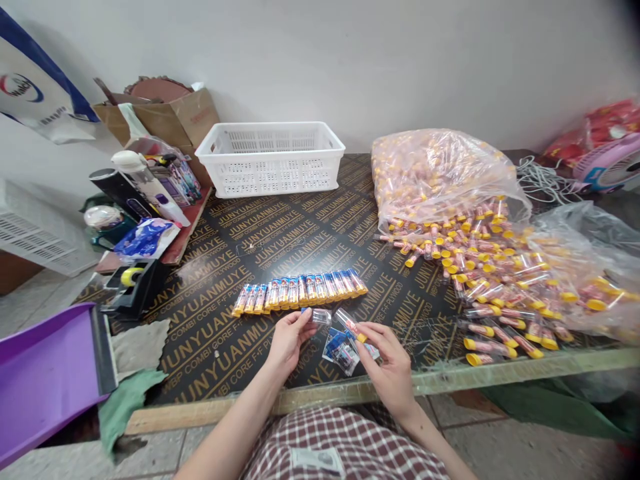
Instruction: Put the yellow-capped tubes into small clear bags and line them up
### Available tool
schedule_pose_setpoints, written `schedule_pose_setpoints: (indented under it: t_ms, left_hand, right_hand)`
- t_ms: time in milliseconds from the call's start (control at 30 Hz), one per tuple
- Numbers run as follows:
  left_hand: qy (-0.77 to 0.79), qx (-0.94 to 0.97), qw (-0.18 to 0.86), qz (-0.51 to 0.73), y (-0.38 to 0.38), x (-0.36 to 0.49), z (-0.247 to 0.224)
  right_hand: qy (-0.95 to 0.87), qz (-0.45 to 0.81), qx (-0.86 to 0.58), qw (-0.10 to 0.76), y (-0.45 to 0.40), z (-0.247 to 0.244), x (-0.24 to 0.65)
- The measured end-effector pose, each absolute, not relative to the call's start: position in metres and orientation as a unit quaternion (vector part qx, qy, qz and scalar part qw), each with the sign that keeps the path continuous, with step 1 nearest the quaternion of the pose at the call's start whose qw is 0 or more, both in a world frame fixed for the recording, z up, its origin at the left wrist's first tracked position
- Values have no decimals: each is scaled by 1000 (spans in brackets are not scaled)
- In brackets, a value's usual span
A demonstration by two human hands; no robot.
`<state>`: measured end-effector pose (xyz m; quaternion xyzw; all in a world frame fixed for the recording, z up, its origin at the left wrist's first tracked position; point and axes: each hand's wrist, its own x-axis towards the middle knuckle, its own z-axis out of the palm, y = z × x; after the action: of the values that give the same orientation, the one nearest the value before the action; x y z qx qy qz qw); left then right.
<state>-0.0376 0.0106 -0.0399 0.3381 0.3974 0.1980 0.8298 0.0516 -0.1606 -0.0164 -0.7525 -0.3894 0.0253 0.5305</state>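
My left hand (291,339) pinches a small clear plastic sleeve (321,317) between thumb and fingertips. Between the thumb and fingers of my right hand (387,360) is a clear tube (347,322) with a yellow cap and pinkish contents, its clear end pointing toward the sleeve. The two are close together, with a small gap. Under my right hand lie several flat blue-printed clear sleeves (343,350). Just beyond my hands runs a row of blue-wrapped tubes (300,291) with yellow ends, side by side on the dark printed board (210,353).
A white plastic basket (273,175) stands at the back. On the right, loose yellow-capped tubes (490,287) spill from a large clear bag (440,167). At left are a black tape dispenser (133,290), bottles (120,193) and a purple dustpan (50,380). A pink fan (613,163) sits far right.
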Motion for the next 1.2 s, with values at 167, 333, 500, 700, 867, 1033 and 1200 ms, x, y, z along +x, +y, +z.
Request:
schedule_pose_setpoints:
  t_ms: [167,333,500,700,867,1033,1200]
  left_hand:
    - [416,350,814,204,10,-39,-39]
    - [409,383,799,219,6,-41,-40]
    - [336,393,831,204,-3,-40,-29]
    - [287,401,865,92,-10,-41,-10]
    - [267,429,863,21,-15,-44,-6]
    - [271,430,861,16,-18,-44,-6]
    - [267,431,862,16,-20,-45,-6]
  right_hand:
    - [-402,15,-749,527,-159,-15,49]
    - [-420,74,-736,526,-156,-18,46]
    - [-444,143,-714,521,-155,-25,46]
    - [-462,87,-723,507,-149,-27,54]
    - [-502,172,-649,545,-145,-25,58]
    - [-496,233,-603,580,-146,-29,57]
    - [-486,235,-593,598,-147,-30,55]
